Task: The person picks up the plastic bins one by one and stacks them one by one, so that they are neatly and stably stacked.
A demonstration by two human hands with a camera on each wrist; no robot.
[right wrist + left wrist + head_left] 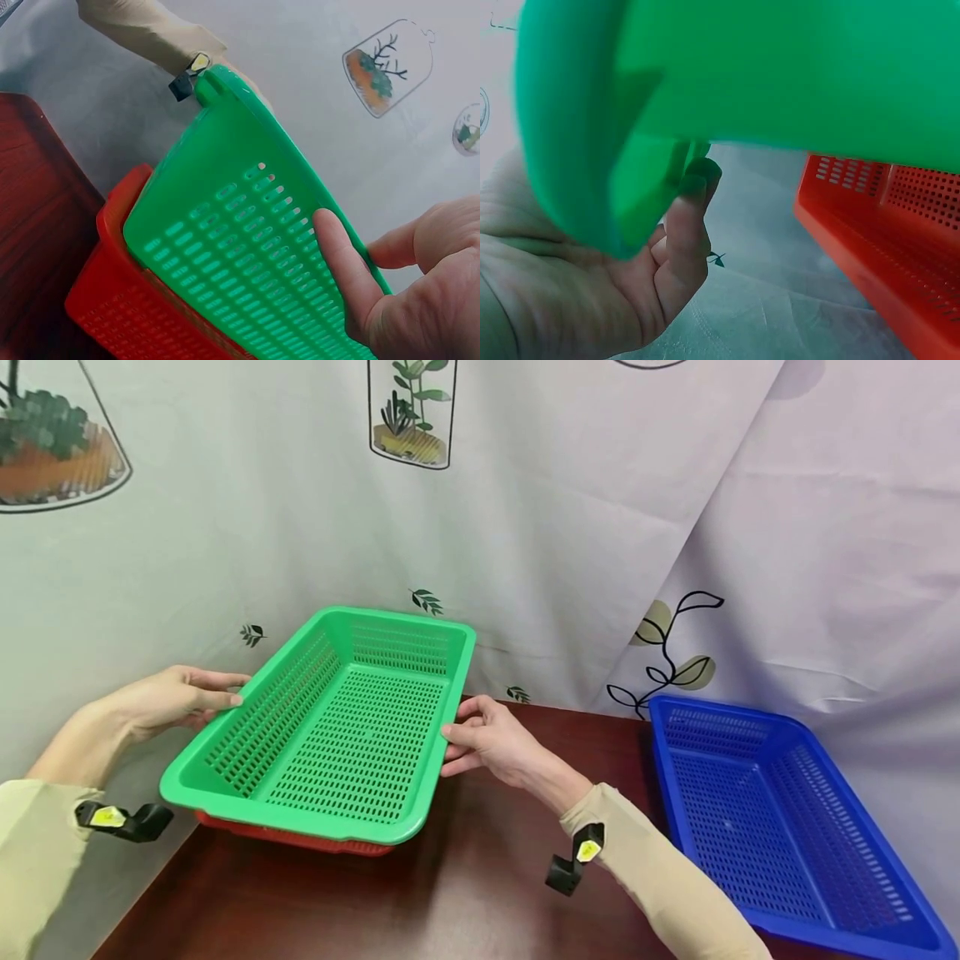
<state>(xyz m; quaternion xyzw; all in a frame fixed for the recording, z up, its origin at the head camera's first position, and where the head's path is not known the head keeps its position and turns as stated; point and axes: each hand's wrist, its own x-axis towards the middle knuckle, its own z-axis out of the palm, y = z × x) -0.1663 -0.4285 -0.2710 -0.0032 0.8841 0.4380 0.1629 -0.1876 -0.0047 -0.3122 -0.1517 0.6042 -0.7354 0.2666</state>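
Both hands hold a green perforated plastic basket (360,739) by its long rims. My left hand (165,702) grips the left rim, with the thumb on top and fingers curled beneath. On the opposite side, my right hand (491,743) pinches the rim between thumb and fingers, as the right wrist view also shows. Directly below is a red basket (150,300), mostly hidden by the green one in the head view. The green basket is tilted, its lower edge overlapping the red basket's opening in the right wrist view. No contents show inside the green basket.
A blue perforated basket (750,827) stands at the right on the dark reddish-brown table (495,877). A pale cloth (555,527) with printed plants and jars hangs behind the table and along its left side.
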